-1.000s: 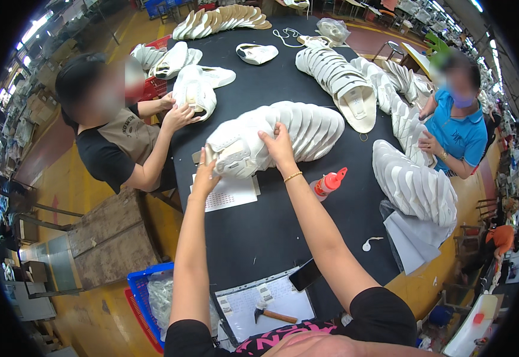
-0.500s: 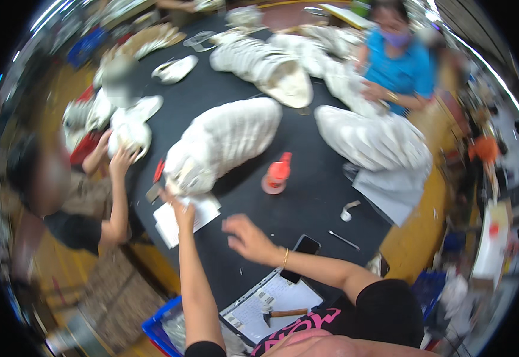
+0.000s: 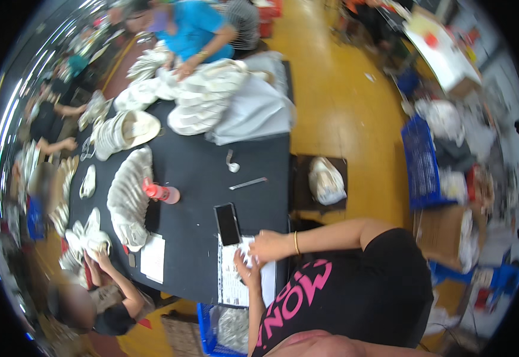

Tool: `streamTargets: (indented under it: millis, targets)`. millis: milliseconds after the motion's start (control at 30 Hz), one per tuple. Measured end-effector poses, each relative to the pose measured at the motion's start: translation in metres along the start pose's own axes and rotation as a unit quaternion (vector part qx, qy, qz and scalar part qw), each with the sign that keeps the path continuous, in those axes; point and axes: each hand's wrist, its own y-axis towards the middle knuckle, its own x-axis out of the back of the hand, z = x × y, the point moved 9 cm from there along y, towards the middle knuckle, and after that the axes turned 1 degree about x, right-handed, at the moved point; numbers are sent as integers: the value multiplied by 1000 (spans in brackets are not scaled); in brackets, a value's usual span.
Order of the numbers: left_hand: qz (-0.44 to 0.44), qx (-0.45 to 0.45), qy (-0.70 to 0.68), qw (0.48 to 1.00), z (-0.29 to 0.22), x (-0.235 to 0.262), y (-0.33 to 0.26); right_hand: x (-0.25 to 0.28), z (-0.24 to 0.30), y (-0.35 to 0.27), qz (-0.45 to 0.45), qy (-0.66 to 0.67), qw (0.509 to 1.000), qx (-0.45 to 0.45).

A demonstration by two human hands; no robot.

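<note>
Both of my hands are close together above the written sheets at the table's near edge. My left hand has its fingers spread, with nothing seen in it. Just beyond it, my right hand is turned inward with loosely bent fingers, and no held thing shows. A black phone lies beside the right hand, partly over the sheets. My hands cover part of the papers, and the hammer seen there earlier cannot be made out.
On the black table are a row of white shoe uppers, a red-capped bottle, white papers, a pen and more uppers. Co-workers handle uppers at the left and far side. A stool holding a wrapped shoe stands right.
My view has swung to the right. My left hand has left the white papers by the row of uppers, and both hands have come together over the written sheets.
</note>
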Motion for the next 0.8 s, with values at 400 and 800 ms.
streamTargets:
  millis: [400, 800]
  targets:
    - [420, -258, 349, 797, -81, -305, -62, -40, -90, -332, 78, 170, 942, -280]
    - [666, 23, 450, 594, 17, -684, -120, 62, -324, -760, -90, 127, 824, -545]
